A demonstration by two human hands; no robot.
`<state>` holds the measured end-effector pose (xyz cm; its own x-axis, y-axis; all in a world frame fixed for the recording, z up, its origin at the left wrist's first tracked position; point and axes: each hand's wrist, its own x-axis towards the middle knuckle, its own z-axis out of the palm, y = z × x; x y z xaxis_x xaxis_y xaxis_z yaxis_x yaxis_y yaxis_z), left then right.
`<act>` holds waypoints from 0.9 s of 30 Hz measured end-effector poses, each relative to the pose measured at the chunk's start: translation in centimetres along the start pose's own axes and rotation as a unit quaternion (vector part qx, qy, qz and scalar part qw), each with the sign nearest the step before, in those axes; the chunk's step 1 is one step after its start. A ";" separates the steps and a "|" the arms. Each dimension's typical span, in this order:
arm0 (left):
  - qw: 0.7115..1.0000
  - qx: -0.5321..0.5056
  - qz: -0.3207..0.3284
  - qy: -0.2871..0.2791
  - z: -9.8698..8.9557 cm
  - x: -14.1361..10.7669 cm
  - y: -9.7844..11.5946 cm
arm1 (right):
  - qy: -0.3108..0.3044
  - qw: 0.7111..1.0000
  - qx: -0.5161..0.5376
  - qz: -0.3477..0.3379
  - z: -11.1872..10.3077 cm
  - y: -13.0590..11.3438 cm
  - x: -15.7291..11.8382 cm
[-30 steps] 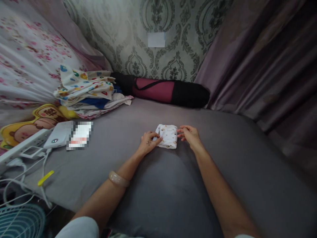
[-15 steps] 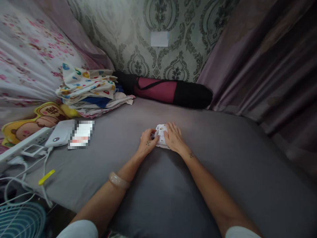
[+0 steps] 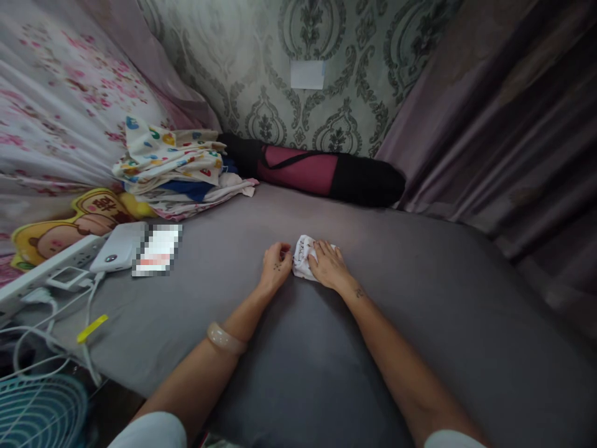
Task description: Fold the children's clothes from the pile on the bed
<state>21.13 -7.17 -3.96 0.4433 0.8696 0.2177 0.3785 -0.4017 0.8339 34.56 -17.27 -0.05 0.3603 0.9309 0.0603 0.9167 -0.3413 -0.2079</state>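
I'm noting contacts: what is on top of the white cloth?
The right hand lies on the white cloth; the part under that hand is covered and can't be seen.

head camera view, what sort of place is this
Most likely a bedroom, perhaps a curtained bed: a grey sheet covers the broad flat surface, a mauve curtain hangs along the right, and a heap of fabrics lies at the far left.
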 end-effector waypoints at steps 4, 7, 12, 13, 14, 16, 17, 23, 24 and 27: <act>1.000 0.000 -0.008 0.014 0.1 0.2 -0.2 | 0.097 0.995 -0.011 -0.008 -1.0 -1.2 0.2; 1.000 0.001 -0.012 0.025 0.2 0.3 -0.4 | 0.106 0.994 -0.004 -0.037 -0.5 -2.7 0.0; 0.999 0.006 -0.023 0.024 -0.1 0.3 -0.3 | 0.043 0.998 -0.006 -0.035 2.1 -4.0 -0.2; 0.999 0.016 -0.025 0.020 -0.2 0.3 -0.2 | 0.040 0.999 -0.008 -0.033 2.4 -4.1 -0.2; 0.999 0.033 -0.028 0.016 -0.3 0.2 0.0 | 0.040 0.999 -0.010 -0.032 2.6 -4.1 -0.2; 0.996 0.083 -0.032 0.009 -0.5 0.0 0.3 | 0.040 0.999 -0.010 -0.034 2.6 -4.1 -0.2; 0.993 0.111 -0.034 0.004 -0.5 -0.1 0.5 | 0.038 0.999 -0.006 -0.034 2.5 -4.1 -0.3; 0.972 0.224 -0.043 -0.059 -1.0 -0.6 2.1 | 0.020 0.989 0.148 -0.025 1.2 -3.3 0.0; 0.969 0.235 -0.046 -0.066 -1.1 -0.7 2.4 | 0.021 0.977 0.213 -0.019 0.9 -2.9 0.2; 0.965 0.246 -0.045 -0.084 -1.1 -0.8 3.1 | 0.064 0.904 0.423 0.027 -0.2 -1.0 0.5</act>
<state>21.08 -8.82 -1.03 0.5001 0.8652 0.0365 0.7429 -0.4503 0.4953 33.85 -16.51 0.37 0.4664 0.8751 0.1291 0.4571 -0.1135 -0.8821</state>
